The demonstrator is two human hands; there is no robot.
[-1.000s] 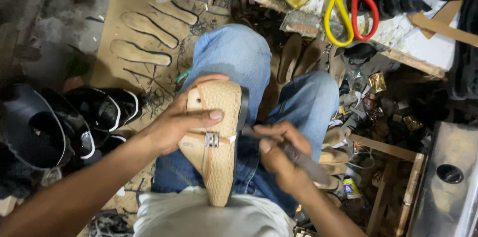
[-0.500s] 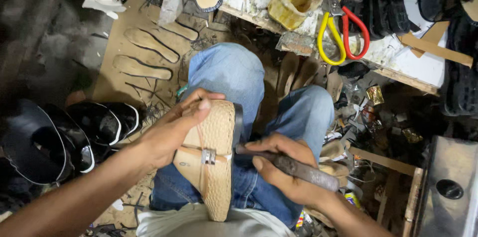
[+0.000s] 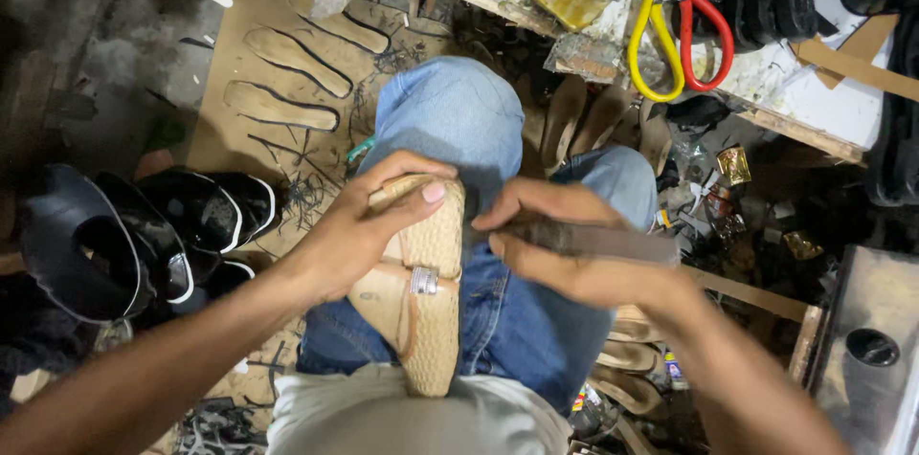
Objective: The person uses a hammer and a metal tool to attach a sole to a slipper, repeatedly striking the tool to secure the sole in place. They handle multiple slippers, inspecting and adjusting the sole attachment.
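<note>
One tan woven sandal is seen at lower centre of the frame, stood on edge on the lap between two denim-clad knees. The left hand is closed around its upper end, thumb laid over the toe and fingers wrapped along the left side. One dark, flat tool is gripped in the right hand, its near end brought against the sandal's upper right edge; the tool is blurred and its kind cannot be told. One small metal buckle is noted on the strap. At upper left, one brown cardboard sheet lies on the floor, with three sole-shaped outlines cut in it. Several black sandals are stacked at left centre; an exact count cannot be made. On the surface along the upper right, two scissor handles, one yellow and one red, lie side by side. Little open room remains: clutter crowds the right, and the surface edge lies just beyond the knees.
</note>
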